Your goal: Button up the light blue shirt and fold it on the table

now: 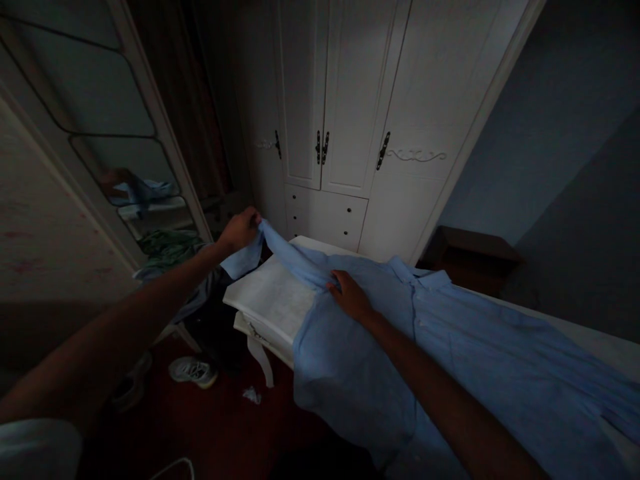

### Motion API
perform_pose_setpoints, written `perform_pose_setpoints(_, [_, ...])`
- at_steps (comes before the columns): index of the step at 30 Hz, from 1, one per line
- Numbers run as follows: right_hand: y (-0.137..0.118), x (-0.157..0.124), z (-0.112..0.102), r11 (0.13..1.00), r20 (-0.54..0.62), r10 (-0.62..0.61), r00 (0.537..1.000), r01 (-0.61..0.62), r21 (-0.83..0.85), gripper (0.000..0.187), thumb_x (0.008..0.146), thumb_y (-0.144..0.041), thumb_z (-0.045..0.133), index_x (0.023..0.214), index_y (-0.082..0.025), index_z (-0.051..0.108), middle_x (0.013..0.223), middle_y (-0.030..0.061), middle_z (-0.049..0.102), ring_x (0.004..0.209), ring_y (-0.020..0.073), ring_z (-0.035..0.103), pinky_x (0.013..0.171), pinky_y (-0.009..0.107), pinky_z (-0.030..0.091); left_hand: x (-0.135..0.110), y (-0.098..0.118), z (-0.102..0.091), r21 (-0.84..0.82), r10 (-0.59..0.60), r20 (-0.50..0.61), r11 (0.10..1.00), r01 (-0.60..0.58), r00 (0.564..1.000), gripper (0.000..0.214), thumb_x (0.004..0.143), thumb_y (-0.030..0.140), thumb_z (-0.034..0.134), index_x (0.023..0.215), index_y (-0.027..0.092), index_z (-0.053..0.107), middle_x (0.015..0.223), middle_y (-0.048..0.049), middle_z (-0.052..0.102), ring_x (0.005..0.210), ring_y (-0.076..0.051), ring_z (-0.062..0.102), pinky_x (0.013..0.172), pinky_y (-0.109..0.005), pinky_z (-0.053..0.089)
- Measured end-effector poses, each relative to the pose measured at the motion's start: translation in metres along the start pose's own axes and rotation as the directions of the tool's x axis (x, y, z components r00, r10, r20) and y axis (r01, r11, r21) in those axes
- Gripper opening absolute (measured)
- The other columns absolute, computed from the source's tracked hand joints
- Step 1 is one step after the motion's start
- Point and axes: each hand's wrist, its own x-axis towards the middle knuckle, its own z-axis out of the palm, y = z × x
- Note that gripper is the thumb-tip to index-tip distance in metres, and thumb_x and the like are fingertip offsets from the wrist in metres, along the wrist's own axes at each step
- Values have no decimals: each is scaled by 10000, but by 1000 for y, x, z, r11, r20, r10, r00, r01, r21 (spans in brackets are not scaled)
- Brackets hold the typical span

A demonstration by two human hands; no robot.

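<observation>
A light blue button-up shirt (370, 360) lies spread over a white table (270, 293), its collar toward the far edge and its lower part hanging over the near edge. My left hand (243, 228) is closed on the end of one shirt sleeve and holds it raised beyond the table's left end. The cuff hangs below that hand. My right hand (350, 295) rests at the same sleeve near the body of the shirt, with the thumb and fingers at the fabric; whether it pinches the cloth is hard to make out. The other sleeve stretches off to the right.
Behind the table stands a white wardrobe (345, 100) with drawers. A mirrored panel (115, 93) and a pile of clothes (170, 250) are at left. A sneaker (193, 371) and crumpled plastic (252, 395) lie on the red floor. A brown cabinet (470, 257) stands at right.
</observation>
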Motion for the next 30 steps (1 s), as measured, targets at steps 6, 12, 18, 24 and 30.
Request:
perform_pose_setpoints(6, [5, 4, -8, 931, -189, 98, 977, -22, 365, 406, 921, -392, 515, 1274, -191, 506, 1278, 156, 600, 1187, 253, 590, 1030, 445, 457, 38, 130, -7, 110, 343, 216, 922, -372, 914, 281, 924, 316, 411, 1043, 166, 616, 970, -124, 686, 959, -273, 630, 871, -370, 433])
perform_pose_setpoints(12, [-29, 6, -60, 966, -363, -33, 931, 123, 228, 930, 806, -318, 677, 1532, -231, 103, 1541, 197, 277, 1386, 310, 388, 1050, 498, 446, 38, 211, 46, -428, 299, 369, 895, -124, 880, 116, 754, 254, 664, 817, 175, 608, 989, -117, 688, 1115, -295, 597, 991, -383, 410])
perform_pose_setpoints(18, [-59, -9, -95, 900, -188, -347, 919, 269, -343, 961, 726, -26, 680, 1523, -349, 251, 1646, 55, -12, 1504, 355, 50, 1187, 579, 220, 21, 227, 80, -668, 208, 434, 727, 158, 877, 97, 815, 216, 574, 745, 165, 531, 768, -72, 624, 794, -214, 657, 769, -350, 554])
perform_pose_setpoints(24, [-57, -24, -79, 927, -103, -317, 943, 285, -244, 929, 785, -107, 650, 1543, -370, 183, 1648, 53, -24, 1507, 353, 44, 1153, 608, 280, 9, 199, 61, -833, 60, 546, 145, 534, 835, 83, 859, 120, 437, 807, 184, 449, 841, -73, 537, 735, -149, 656, 757, -298, 609])
perform_pose_setpoints(30, [-45, -22, -50, 1000, -284, 2, 959, -4, -6, 1103, 756, -335, 723, 1564, -251, -23, 1632, 146, -37, 1503, 374, 31, 1114, 626, 326, -11, 215, 57, -721, 1, 637, -353, 596, 771, 110, 827, 90, 430, 879, 183, 456, 918, -89, 517, 789, -153, 652, 769, -297, 623])
